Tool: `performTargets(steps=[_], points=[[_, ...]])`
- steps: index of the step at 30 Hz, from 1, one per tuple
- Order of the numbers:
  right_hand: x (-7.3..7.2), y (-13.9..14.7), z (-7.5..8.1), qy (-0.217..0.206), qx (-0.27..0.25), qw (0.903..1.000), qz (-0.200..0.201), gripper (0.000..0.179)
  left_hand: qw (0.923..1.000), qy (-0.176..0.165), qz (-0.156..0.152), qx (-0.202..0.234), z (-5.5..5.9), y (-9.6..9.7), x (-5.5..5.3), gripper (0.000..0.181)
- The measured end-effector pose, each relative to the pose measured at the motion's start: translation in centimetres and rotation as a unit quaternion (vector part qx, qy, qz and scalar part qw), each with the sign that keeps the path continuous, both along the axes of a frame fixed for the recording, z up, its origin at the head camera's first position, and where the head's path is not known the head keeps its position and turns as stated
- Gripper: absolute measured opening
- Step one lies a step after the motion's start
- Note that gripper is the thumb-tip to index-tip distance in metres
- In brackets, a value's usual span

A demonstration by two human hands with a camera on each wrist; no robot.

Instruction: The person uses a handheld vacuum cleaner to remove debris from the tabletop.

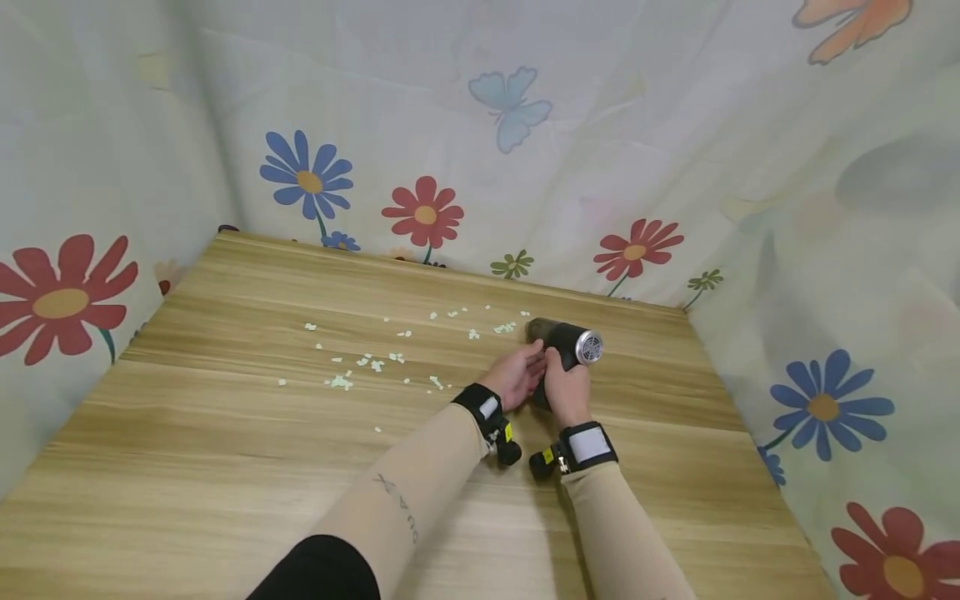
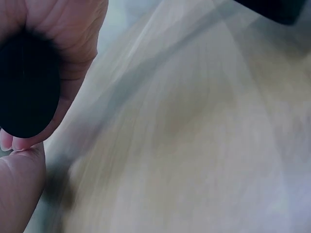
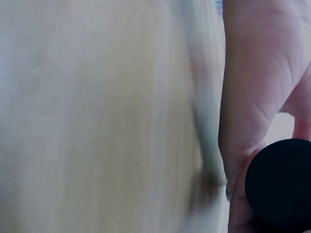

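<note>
In the head view, a black handheld vacuum (image 1: 562, 335) shaped like a hair dryer is held just above the table, right of the middle. It has a silver vented end facing right and a smoky see-through front pointing left. My right hand (image 1: 567, 390) grips its handle from the right. On the other side, my left hand (image 1: 516, 377) curls its fingers against the same handle, beside the right hand's fingers. Both wrist views show the handle's round dark end (image 2: 29, 87) between the hands. Small pale scraps (image 1: 377, 365) lie scattered left of the vacuum.
The wood-grain table (image 1: 225, 467) runs back to a flower-printed curtain (image 1: 360, 83), which also hangs along the left and right sides. Each wrist wears a black strap (image 1: 588, 444) with a small camera. A few scraps lie right by the vacuum's front.
</note>
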State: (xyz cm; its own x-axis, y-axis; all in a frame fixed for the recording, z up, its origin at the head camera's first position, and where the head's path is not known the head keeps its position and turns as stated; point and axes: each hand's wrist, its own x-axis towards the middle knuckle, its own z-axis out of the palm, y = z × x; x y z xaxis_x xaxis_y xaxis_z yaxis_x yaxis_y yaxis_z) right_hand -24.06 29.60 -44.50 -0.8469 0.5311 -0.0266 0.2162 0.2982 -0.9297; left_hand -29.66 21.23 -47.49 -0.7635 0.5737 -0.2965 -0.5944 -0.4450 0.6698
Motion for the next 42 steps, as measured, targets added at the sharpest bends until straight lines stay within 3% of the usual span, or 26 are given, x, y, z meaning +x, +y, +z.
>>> performTargets(steps=[6,9,16,20,25,31,42], points=[[-1.6,-0.3,0.1,0.009,0.002,1.0,0.004,0.051,0.9989,0.033,0.029,0.02,0.7,-0.8,-0.6,0.028],[-2.1,-0.4,0.2,0.015,0.004,0.9998,0.011,0.049,0.9984,0.033,0.04,0.024,1.1,-1.1,-0.8,0.025],[-2.6,-0.1,0.1,0.028,-0.028,0.9991,0.014,0.048,0.998,0.033,0.044,0.03,1.1,-0.8,-1.3,0.035],[-2.6,0.4,0.1,0.016,-0.066,0.9975,0.02,0.046,0.9974,0.013,0.051,0.05,0.8,-0.4,-1.8,0.048],[-2.3,1.0,0.0,-0.01,-0.143,0.9887,0.045,0.028,0.9935,-0.03,0.088,0.066,0.4,0.1,-2.1,0.048],[-1.5,1.1,-0.1,-0.01,-0.117,0.9908,0.066,0.021,0.9886,-0.042,0.12,0.081,0.4,0.5,-1.9,0.038],[-0.7,0.3,0.1,-0.019,-0.108,0.9893,0.096,0.023,0.9849,-0.053,0.152,0.064,0.6,0.0,-1.0,0.044]])
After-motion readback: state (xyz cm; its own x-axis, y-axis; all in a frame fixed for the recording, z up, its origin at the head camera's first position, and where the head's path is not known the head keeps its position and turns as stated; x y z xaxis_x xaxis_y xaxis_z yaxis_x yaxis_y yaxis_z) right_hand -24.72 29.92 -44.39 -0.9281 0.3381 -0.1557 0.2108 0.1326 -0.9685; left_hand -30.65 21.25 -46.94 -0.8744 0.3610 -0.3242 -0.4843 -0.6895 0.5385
